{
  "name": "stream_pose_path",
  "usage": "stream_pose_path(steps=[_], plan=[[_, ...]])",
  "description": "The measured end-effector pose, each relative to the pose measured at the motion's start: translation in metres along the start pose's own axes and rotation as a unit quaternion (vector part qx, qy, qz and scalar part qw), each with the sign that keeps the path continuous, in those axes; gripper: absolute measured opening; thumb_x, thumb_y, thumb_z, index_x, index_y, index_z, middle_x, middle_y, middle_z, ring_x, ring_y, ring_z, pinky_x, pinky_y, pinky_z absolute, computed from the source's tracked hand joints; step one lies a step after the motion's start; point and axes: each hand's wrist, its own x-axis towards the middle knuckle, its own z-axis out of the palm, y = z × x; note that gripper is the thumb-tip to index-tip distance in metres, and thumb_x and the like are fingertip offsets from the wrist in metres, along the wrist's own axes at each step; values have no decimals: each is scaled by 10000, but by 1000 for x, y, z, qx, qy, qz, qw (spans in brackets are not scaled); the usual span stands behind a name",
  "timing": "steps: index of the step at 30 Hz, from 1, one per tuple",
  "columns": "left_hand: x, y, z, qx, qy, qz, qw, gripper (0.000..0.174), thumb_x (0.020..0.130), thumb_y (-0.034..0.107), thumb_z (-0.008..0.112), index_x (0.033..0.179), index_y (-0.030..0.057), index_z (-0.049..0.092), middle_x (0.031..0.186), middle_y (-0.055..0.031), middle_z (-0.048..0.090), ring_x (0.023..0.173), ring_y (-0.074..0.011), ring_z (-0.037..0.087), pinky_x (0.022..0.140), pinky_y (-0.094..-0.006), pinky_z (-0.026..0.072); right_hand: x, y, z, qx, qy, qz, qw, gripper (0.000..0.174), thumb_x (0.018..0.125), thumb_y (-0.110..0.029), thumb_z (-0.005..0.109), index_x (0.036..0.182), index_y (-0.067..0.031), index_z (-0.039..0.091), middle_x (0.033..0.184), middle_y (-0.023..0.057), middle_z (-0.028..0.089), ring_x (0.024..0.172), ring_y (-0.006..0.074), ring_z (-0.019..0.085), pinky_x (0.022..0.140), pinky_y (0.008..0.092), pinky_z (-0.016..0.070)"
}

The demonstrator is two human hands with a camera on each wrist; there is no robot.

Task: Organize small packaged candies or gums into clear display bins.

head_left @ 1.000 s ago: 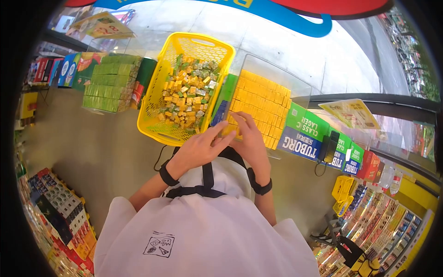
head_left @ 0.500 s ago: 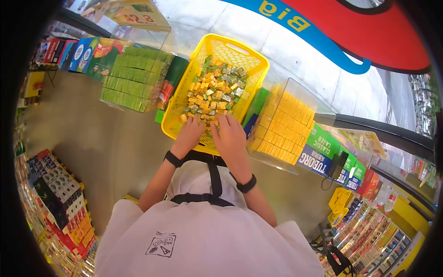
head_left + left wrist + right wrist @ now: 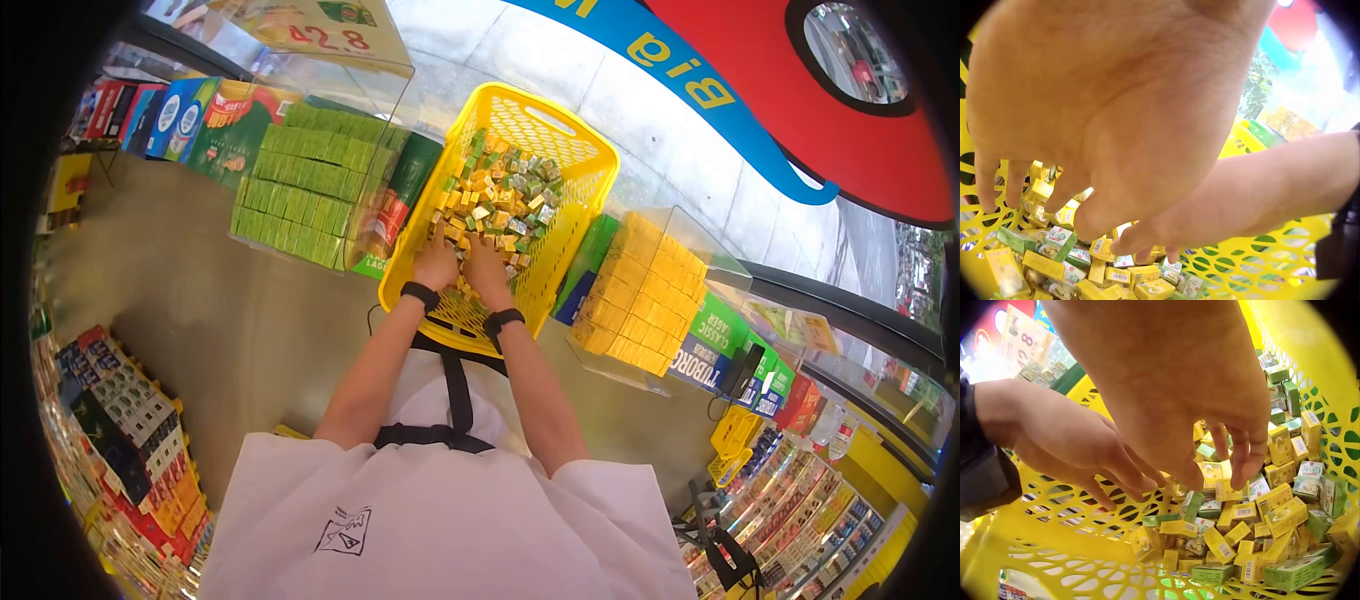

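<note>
Inside a yellow perforated basket (image 3: 585, 170) lies a loose heap of small yellow and green boxes (image 3: 490, 195). Both hands reach over its near part, side by side. The left hand (image 3: 435, 265) has its fingers pointing down onto the boxes; in the left wrist view the left hand (image 3: 1104, 112) shows spread, slightly bent fingers with no box held. The right hand (image 3: 485, 272) is just beside it. In the right wrist view, the right hand (image 3: 1191, 406) hangs over the heap with bent fingers apart from the thumb, close to a yellow box (image 3: 1213, 472); no grip shows.
Left of the basket stands a clear case of stacked green packs (image 3: 300, 190); to its right, another holds yellow packs (image 3: 640, 295). Beer cartons (image 3: 720, 330) continue to the right. A red and blue sign (image 3: 690, 80) hangs ahead. Stocked shelves line both lower sides.
Both hands have moved from beside the yellow packs' case into the basket, then farther over the heap. The head view has turned, so basket and cases appear shifted right.
</note>
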Motion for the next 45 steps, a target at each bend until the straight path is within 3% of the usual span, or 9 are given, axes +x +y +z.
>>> stream_pose_path(steps=[8,16,20,23,24,28,35,41,45], plan=[[15,3,-13,47,-42,-5,998,458,968,196,668,1368,-25,687,1736,-98,321,1398,-423,510,1104,-580,514,26,4,33,-42,-9,13,999,621,905,13,794,1470,-58,546,1365,214,553,1058,420,695,764,503,644],[28,-1,10,42,24,4,999,413,981,224,681,1352,43,705,1568,-167,473,1363,-412,533,1105,-532,513,28,9,50,-194,84,-10,977,386,939,-90,808,1237,-83,562,1112,156,589,913,328,710,628,408,624],[29,5,-6,15,20,16,1000,397,972,195,673,1324,13,702,1514,-230,510,1340,-415,555,1109,-530,510,37,24,60,-210,78,-39,974,555,928,-41,777,1410,-122,515,1121,167,568,881,349,666,637,419,579],[17,16,-31,67,-61,47,995,406,957,170,675,1301,-45,689,1451,-268,544,1311,-430,578,1076,-550,522,30,21,54,-301,137,-87,940,244,987,-142,752,1152,-103,577,954,97,572,869,274,637,678,367,543],[16,17,-27,34,6,33,999,366,952,138,673,1254,-67,689,1384,-273,574,1260,-443,600,1051,-542,532,27,19,52,-300,131,-87,941,244,987,-142,752,1152,-103,577,954,97,572,869,274,637,678,367,543],[12,14,-26,-92,169,42,980,170,943,39,657,1081,-59,680,1189,-246,620,1083,-464,636,923,-506,540,34,6,25,-198,212,-116,950,200,957,-67,741,1115,-31,624,1038,138,641,994,323,642,790,430,539],[-8,12,-52,-268,206,134,932,60,951,-15,626,1006,-13,603,996,-240,566,954,-456,595,826,-520,472,-1,-25,-35,58,190,-106,974,433,898,51,754,1310,24,624,1210,218,672,1135,439,645,904,502,549],[-50,32,-75,-329,291,141,887,332,926,-88,669,1241,10,709,966,-211,663,926,-397,663,827,-466,527,-43,-38,-64,185,167,-26,968,487,895,47,760,1356,-15,614,1298,222,671,1152,464,668,912,509,565],[-63,28,-65,-401,196,87,891,404,929,-25,731,1329,8,690,1063,-210,701,906,-370,694,805,-445,562,-64,-42,-77,216,154,-93,960,527,890,53,763,1388,-45,620,1332,211,681,1196,449,670,937,494,571]])
